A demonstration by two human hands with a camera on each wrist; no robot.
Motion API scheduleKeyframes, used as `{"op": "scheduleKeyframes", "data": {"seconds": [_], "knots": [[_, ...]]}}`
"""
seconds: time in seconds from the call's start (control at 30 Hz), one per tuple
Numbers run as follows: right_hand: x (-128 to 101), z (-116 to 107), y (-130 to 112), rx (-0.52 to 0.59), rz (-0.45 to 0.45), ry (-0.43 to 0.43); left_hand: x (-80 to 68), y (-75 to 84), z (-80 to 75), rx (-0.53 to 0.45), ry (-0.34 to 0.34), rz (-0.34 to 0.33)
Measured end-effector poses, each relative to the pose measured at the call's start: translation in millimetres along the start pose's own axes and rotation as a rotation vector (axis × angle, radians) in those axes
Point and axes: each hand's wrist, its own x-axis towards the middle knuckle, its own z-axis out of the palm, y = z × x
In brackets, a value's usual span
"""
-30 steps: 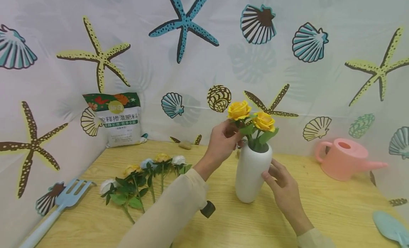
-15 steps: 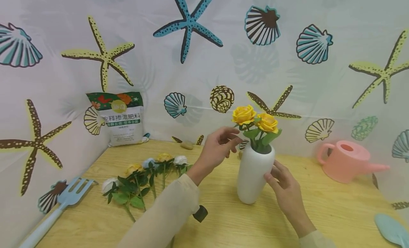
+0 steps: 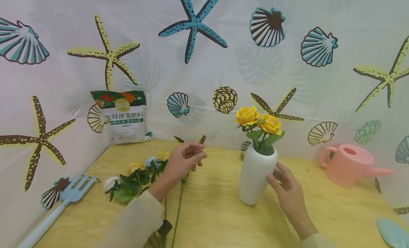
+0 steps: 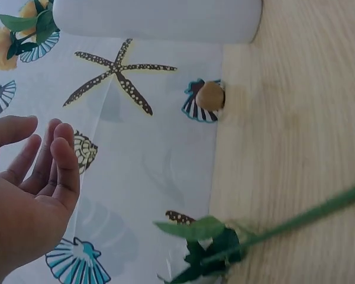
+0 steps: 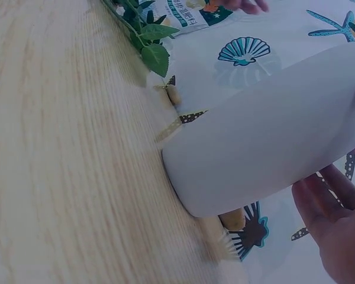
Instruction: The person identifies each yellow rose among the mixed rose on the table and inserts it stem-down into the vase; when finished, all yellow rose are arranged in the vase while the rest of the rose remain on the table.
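A white vase (image 3: 256, 178) stands upright on the wooden table (image 3: 223, 219), just right of the table's middle, with two yellow roses (image 3: 258, 120) rising from its mouth among green leaves. The right hand (image 3: 287, 191) sits at the vase's four o'clock, its fingers (image 5: 319, 201) laid against the vase's side and only lightly bent; the wrist view shows them touching the white wall rather than wrapped round it. The left hand (image 3: 183, 162) hangs in the air at the vase's nine o'clock, well apart from it, holding nothing, with its fingers (image 4: 59, 160) loosely curved and the palm bare. Under and just behind that hand lies a bunch of loose flowers (image 3: 140, 173) with yellow, white and pale blue heads, their green stems (image 3: 177, 212) running toward six o'clock. A pale blue garden fork (image 3: 60, 201) lies at the table's eight o'clock edge. A printed bag (image 3: 124, 116) leans on the shell-patterned curtain (image 3: 204, 63) at eleven o'clock. A pink watering can (image 3: 351, 164) stands at the vase's three o'clock, and a pale blue tool (image 3: 393, 232) shows at five o'clock.
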Motion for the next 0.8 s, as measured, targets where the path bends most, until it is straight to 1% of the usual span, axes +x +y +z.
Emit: {"op": "scheduleKeyframes", "data": {"seconds": [0.17, 0.23, 0.33, 0.43, 0.57, 0.7, 0.8], "knots": [[-0.9, -0.3, 1.2, 0.006, -0.013, 0.01, -20.3, -15.4, -30.6, 0.107, 0.057, -0.082], [-0.7, -0.3, 1.5, 0.006, -0.028, 0.01, -28.7, -18.6, -39.5, 0.161, 0.072, -0.099], [-0.6, -0.1, 0.9, -0.009, -0.038, 0.01, -40.7, -22.7, -49.7, 0.238, 0.077, -0.128], [-1.2, 0.2, -0.2, -0.017, -0.029, 0.008, -51.6, -27.3, -56.5, 0.315, 0.085, -0.169], [-1.4, 0.0, -0.8, -0.015, -0.011, 0.0, -59.5, -33.6, -61.6, 0.405, 0.093, -0.234], [-0.9, -0.8, -1.2, -0.029, 0.013, -0.01, -63.1, -36.4, -63.4, 0.453, 0.068, -0.285], [-0.6, -1.0, -1.2, -0.04, 0.029, -0.015, -64.9, -36.6, -64.5, 0.454, 0.042, -0.315]]}}
